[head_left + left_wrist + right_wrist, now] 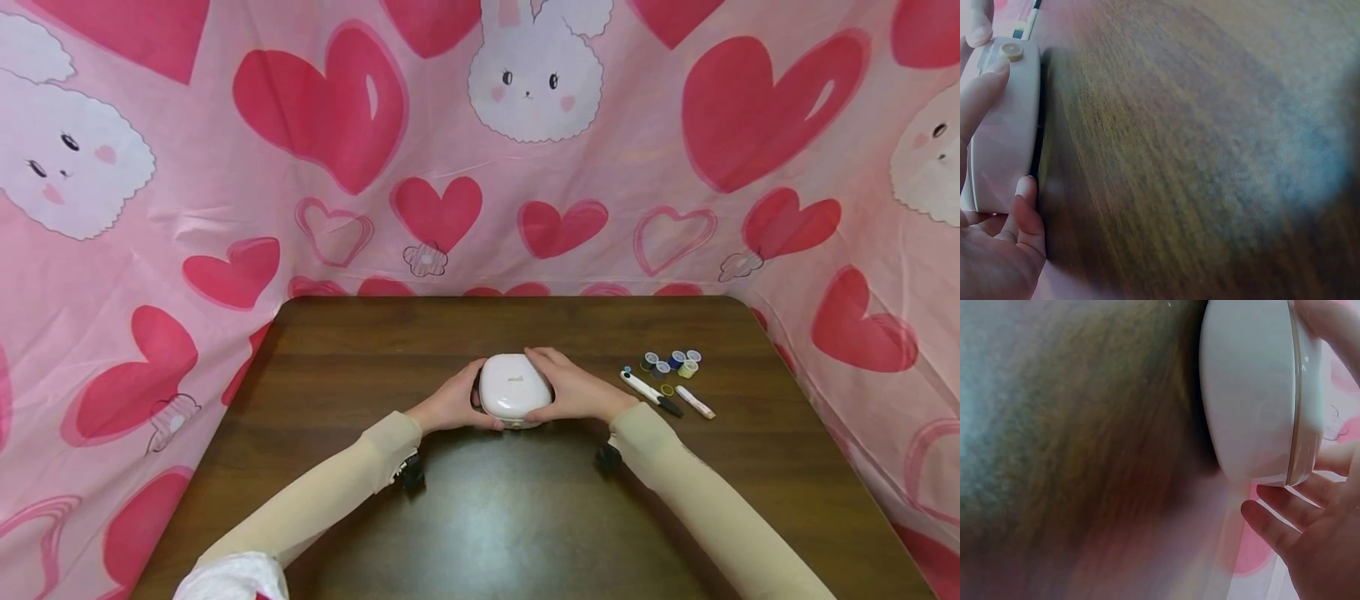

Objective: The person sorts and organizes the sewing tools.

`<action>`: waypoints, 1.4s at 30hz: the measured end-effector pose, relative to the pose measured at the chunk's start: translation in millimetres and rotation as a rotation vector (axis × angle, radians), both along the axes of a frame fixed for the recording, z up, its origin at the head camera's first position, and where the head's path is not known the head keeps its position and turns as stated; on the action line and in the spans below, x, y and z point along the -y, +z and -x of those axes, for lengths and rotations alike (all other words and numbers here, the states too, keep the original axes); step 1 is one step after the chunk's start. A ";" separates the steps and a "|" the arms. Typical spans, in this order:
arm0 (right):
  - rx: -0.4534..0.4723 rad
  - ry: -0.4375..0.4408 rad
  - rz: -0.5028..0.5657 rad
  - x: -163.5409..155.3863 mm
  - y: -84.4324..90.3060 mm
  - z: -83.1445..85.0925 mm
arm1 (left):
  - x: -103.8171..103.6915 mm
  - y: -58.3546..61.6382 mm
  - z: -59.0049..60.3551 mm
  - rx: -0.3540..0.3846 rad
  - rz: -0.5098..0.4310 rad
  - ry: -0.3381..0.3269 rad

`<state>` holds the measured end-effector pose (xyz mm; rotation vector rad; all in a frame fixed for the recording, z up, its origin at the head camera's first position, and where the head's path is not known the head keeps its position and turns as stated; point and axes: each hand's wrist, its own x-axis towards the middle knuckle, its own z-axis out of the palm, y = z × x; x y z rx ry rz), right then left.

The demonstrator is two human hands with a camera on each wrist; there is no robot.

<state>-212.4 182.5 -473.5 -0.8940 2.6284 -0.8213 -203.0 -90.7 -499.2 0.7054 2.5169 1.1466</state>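
A white rounded case (pixel 514 385) with faint lettering on its lid sits on the table, lid down. In the left wrist view, a round gold-coloured clasp (pixel 1011 52) shows on its front. My left hand (pixel 452 402) grips the case's left side, the thumb at the front close to the clasp and the fingers round the side and back. From the right, my right hand (pixel 566 387) holds it, thumb at the front edge and fingers over the far right corner. The right wrist view shows a gold line (pixel 1295 394) along the seam. The case's contents are hidden.
On the brown table (pixel 360 333), several small thread spools (pixel 678 360) stand to the right. Near them lie a white tool with a black end (pixel 651 392), a small white stick-like item (pixel 696 402) and a yellow ring (pixel 667 389). Pink heart-patterned cloth (pixel 555 183) surrounds the table.
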 end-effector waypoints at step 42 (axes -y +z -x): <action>0.013 0.029 0.067 1.7 -2.3 13.8 | -0.4 -4.3 3.7 0.000 0.006 -0.006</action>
